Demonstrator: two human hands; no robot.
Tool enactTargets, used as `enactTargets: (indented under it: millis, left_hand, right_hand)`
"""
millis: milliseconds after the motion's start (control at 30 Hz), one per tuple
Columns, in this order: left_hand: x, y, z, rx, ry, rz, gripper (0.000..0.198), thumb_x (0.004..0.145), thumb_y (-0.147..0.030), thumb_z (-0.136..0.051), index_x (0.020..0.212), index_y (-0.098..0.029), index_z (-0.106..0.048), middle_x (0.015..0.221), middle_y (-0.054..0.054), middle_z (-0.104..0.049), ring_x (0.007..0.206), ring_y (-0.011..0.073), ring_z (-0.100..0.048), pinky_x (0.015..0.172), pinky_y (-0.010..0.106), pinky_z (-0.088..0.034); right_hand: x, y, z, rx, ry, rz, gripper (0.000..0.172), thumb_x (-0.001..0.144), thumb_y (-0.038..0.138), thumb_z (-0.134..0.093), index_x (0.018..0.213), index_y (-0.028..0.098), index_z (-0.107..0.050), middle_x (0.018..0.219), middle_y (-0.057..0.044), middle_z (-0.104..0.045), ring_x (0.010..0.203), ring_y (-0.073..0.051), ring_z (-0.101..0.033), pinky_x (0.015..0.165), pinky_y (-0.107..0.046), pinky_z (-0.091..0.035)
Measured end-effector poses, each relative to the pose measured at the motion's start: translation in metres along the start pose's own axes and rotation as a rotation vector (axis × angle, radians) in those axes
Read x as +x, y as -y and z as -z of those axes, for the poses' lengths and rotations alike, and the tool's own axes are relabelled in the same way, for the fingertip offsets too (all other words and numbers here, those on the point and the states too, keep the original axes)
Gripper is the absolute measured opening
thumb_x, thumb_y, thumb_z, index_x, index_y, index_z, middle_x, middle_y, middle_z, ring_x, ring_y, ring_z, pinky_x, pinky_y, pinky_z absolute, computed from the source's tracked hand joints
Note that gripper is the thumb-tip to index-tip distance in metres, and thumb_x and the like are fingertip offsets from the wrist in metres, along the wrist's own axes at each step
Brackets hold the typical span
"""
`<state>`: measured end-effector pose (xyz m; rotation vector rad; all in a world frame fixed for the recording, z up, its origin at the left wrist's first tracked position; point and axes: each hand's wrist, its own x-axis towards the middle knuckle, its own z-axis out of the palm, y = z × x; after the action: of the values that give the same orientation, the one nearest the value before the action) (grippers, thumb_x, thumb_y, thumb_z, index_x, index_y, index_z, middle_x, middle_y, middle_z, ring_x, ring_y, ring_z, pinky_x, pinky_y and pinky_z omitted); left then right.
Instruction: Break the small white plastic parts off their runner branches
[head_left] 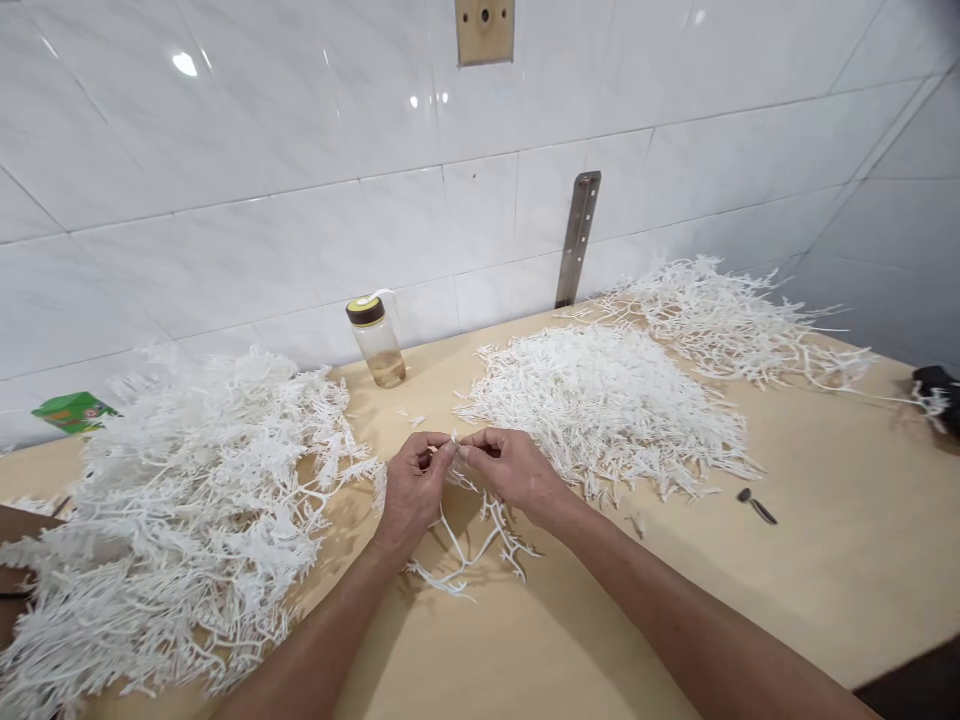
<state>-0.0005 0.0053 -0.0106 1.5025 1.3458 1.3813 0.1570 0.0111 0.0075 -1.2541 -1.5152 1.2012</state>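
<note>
Near the middle of the table my left hand (pixel 418 487) and my right hand (pixel 512 465) meet fingertip to fingertip. Both are closed in a pinch on a white plastic branch (pixel 454 570), whose forked stems hang below the hands down to the tabletop. The small tip between the fingers is mostly hidden. Just beyond my right hand lies a heap of short white pieces (pixel 615 400). To the left of my left hand spreads a large pile of white branched stems (pixel 217 500).
A bottle with a dark lid (pixel 379 345) stands near the tiled wall. More white branches (pixel 735 320) lie at the back right. A small dark tool (pixel 757 507) rests on the table (pixel 840 540) at right. A green packet (pixel 73 411) is at far left. A metal bracket (pixel 577 240) leans against the wall.
</note>
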Motion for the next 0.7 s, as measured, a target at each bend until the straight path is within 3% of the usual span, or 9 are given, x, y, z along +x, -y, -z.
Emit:
enactTargets:
  millis: [200,467,700]
  left_hand:
    - [-0.0001,-0.0035,0.0007,0.02,0.002,-0.009,0.019,0.082,-0.036,-0.067,0.086,-0.017,-0.07,0.068,0.0,-0.064,0.058,0.0113,-0.053,0.055,0.023,-0.041]
    - [0.0007,-0.0056,0.0014,0.029,0.026,0.03,0.018,0.081,-0.035,-0.067,0.082,-0.017,-0.068,0.065,-0.001,-0.061,0.056,0.0109,-0.05,0.055,0.023,-0.041]
    - [-0.0005,-0.0076,0.0003,0.093,0.017,-0.017,0.016,0.081,-0.033,-0.066,0.08,-0.018,-0.069,0.063,-0.001,-0.061,0.058,0.012,-0.052,0.056,0.023,-0.041]
  right_hand:
    - [-0.0024,0.0001,-0.0004,0.003,0.0,-0.01,0.023,0.08,0.039,-0.061,0.076,0.017,-0.067,0.061,0.003,-0.058,0.051,-0.01,-0.046,0.048,-0.023,-0.035]
    - [-0.0042,0.0066,-0.0006,-0.077,-0.006,0.023,0.018,0.081,0.035,-0.059,0.075,0.018,-0.061,0.057,0.003,-0.055,0.047,-0.011,-0.048,0.046,-0.024,-0.037]
    - [-0.0051,0.0082,-0.0014,-0.101,-0.002,-0.014,0.02,0.082,0.037,-0.057,0.072,0.021,-0.055,0.05,0.005,-0.05,0.043,-0.011,-0.048,0.043,-0.023,-0.037]
